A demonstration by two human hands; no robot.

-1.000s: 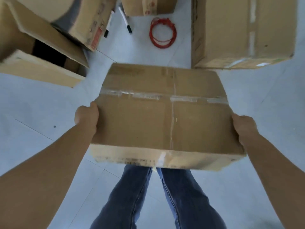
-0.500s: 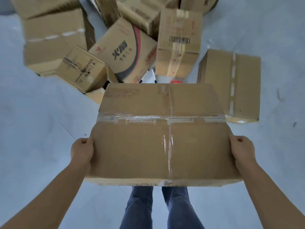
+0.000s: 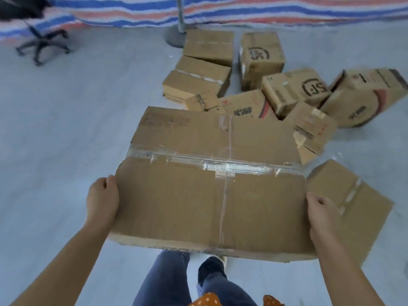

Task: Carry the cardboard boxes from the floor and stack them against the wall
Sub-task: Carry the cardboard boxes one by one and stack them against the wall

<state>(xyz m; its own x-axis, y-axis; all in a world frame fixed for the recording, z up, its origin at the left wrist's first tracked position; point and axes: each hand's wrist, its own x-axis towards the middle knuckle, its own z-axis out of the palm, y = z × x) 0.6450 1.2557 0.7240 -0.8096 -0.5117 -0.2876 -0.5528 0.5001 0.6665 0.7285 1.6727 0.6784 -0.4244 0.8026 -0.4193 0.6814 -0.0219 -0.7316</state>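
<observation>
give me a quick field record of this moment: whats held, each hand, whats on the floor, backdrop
held: large taped cardboard box, carried off the floor
left hand: left hand grips the box's left edge
right hand: right hand grips the box's right edge
floor ahead: pile of cardboard boxes, two marked SF, some tilted
floor right: flat box beside the carried one
backdrop: striped tarp, office chair, round-based pole stand

A single head-worn wide-angle view looks forward and steeply down from above the carried box (image 3: pixel 212 184), which fills the middle of the frame at close range. Beyond the box the floor (image 3: pixel 66 129) runs up to a striped tarp (image 3: pixel 242 9) along the top edge, and below the box the wearer's own legs (image 3: pixel 167 281) show.
</observation>
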